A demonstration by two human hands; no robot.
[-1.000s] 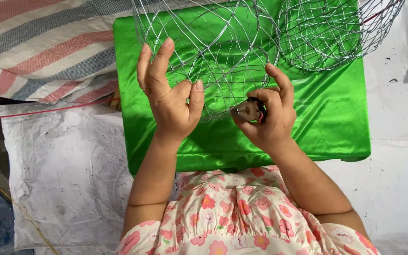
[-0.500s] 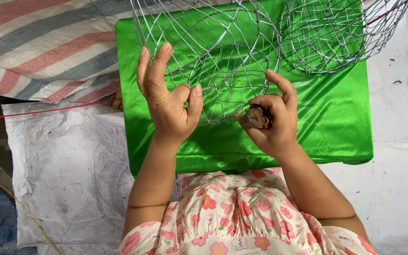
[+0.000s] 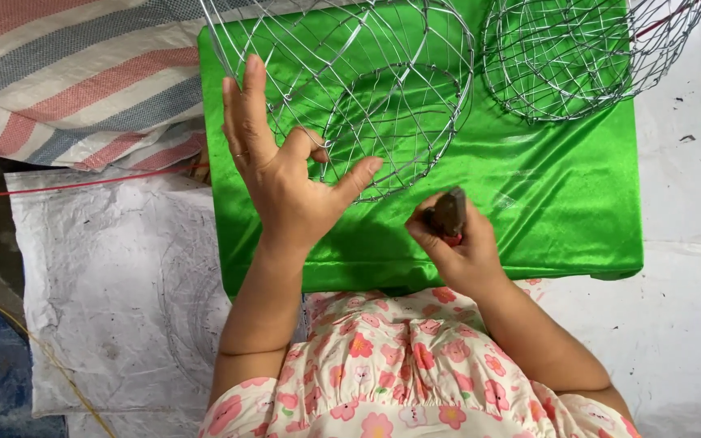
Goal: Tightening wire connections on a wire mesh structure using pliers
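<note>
Left hand (image 3: 285, 182) spread open, fingers (image 3: 249, 101) against wire basket frame (image 3: 359, 89) on green cloth (image 3: 561, 186). Right hand (image 3: 460, 247) fisted around dark pliers (image 3: 449, 212), near of frame. Second wire basket (image 3: 578, 53) far right.

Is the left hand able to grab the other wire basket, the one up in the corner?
Probably not easily. The left hand is at the near wire basket, which stands between it and the far wire basket. The right hand, holding a small tool, looks closer.
</note>
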